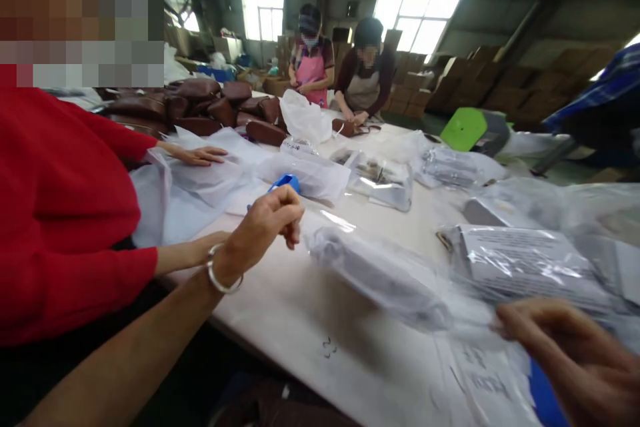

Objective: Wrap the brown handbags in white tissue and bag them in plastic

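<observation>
A clear plastic bag (380, 273) with a pale wrapped item inside stretches slantwise above the table. At its near right end, my right hand (570, 340) pinches the gathered plastic between thumb and fingers. My left hand (267, 223), with a silver bangle (220, 273) at the wrist, is closed with curled fingers near the bag's far left end. What those fingers hold, if anything, I cannot make out. Just behind them shows a blue object (286, 181), partly hidden by my hand.
A co-worker in a red top (75, 213) stands close on my left, one hand (200, 155) on white sheets. Brown leather bags (195, 107) are piled behind. Packed plastic bags (530, 260) lie on the right of the table (280, 307). Two people work across from me.
</observation>
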Available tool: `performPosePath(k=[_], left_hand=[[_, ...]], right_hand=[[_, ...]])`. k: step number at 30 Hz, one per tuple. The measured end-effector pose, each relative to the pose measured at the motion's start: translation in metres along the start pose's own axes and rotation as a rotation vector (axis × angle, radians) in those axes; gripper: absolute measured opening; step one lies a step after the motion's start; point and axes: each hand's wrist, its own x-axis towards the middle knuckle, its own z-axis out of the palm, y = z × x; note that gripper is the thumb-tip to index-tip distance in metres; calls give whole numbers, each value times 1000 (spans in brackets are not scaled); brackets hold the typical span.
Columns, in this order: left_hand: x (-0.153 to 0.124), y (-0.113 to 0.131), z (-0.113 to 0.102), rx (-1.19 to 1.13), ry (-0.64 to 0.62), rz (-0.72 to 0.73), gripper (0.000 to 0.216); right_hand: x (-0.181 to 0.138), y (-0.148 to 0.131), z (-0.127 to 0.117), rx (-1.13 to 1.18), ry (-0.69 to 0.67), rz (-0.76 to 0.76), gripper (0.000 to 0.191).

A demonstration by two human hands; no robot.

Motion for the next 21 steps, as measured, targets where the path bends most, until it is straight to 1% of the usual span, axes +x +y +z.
performPosePath(k=[1, 2, 3, 4, 5, 6, 7, 8, 9, 10, 11, 13, 14, 15, 16, 17, 19, 20, 21], left_hand=[[13, 8, 3, 29, 7, 16, 12], [24, 14, 6, 48, 2, 10, 13], [32, 18, 8, 53, -3, -13, 14], [39, 20, 11, 45, -9, -41, 15], [44, 20, 14, 28, -11, -67, 15], [48, 19, 17, 7, -7, -83, 16], [51, 18, 19, -14, -1, -90, 15], [54, 17, 22, -28, 3, -92, 15], [56, 17, 24, -37, 4, -95, 15], [59, 17, 27, -48, 6, -102, 15], [61, 18, 29, -60, 8, -110, 15], [66, 19, 33, -84, 17, -124, 13], [69, 20, 34, -96, 23, -125, 12], [71, 20, 36, -109, 29, -124, 13], [74, 20, 37, -120, 34, -122, 14], [77, 20, 38, -132, 39, -119, 15], [83, 19, 41, -157, 42, -111, 17], [85, 19, 42, -171, 38, -104, 16], [86, 19, 43, -185, 27, -93, 16]], right_hand=[[16, -10, -7, -44, -27, 6, 37], [28, -22, -13, -95, -19, -14, 41], [35, -36, -16, -158, 15, -61, 45], [38, -50, -16, -214, 87, -133, 48], [36, -65, -13, -253, 186, -234, 50], [32, -79, -7, -266, 284, -357, 47], [26, -94, 2, -248, 362, -492, 39], [22, -107, 13, -209, 379, -623, 29], [19, -119, 27, -161, 332, -736, 22], [20, -130, 44, -122, 225, -813, 23], [23, -137, 61, -109, 76, -836, 30], [39, -145, 95, -123, -203, -754, 45], [50, -145, 109, -135, -309, -699, 51], [60, -143, 121, -132, -361, -654, 56], [71, -140, 130, -127, -372, -617, 61], [79, -137, 135, -124, -346, -593, 66], [93, -134, 138, -134, -265, -557, 74], [97, -134, 136, -144, -265, -526, 75], [99, -135, 134, -148, -302, -488, 73]])
